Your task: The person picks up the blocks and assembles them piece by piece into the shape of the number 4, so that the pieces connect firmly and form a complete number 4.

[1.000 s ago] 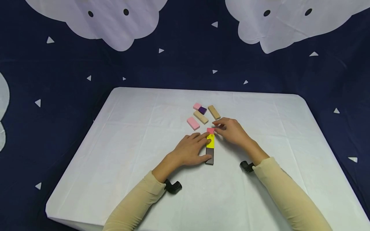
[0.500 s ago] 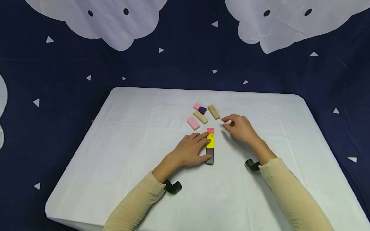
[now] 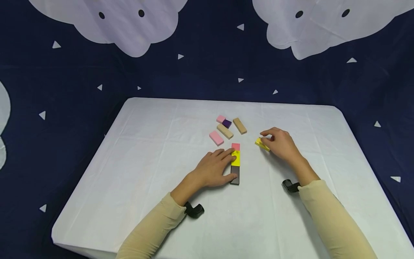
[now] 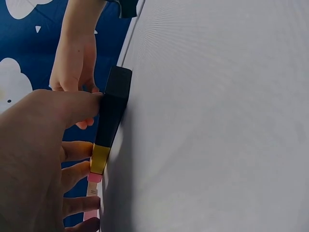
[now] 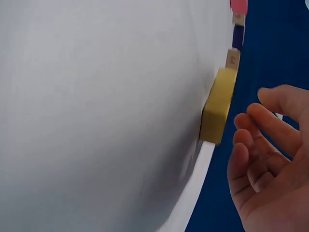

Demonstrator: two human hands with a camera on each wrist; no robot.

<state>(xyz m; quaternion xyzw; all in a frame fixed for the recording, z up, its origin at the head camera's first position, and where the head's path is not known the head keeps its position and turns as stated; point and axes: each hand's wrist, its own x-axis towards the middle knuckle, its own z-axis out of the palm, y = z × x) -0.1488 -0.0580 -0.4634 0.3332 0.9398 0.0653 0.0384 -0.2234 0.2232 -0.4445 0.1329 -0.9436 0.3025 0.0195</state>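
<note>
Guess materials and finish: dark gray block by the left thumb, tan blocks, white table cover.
Dark gray block: painted wood or plastic, can't tell which; even color, smooth faces, no visible grain.
Tan blocks: probably bare wood; pale wood-like color, matt look.
White table cover: likely matt fabric; faint fold creases, though thin plastic sheeting isn't ruled out.

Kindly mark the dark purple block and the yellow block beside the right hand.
Dark purple block [image 3: 226, 123]: head view, middle of top face.
Yellow block [image 5: 219, 105] beside the right hand [image 5: 280, 181]: right wrist view, near its visible middle.
</note>
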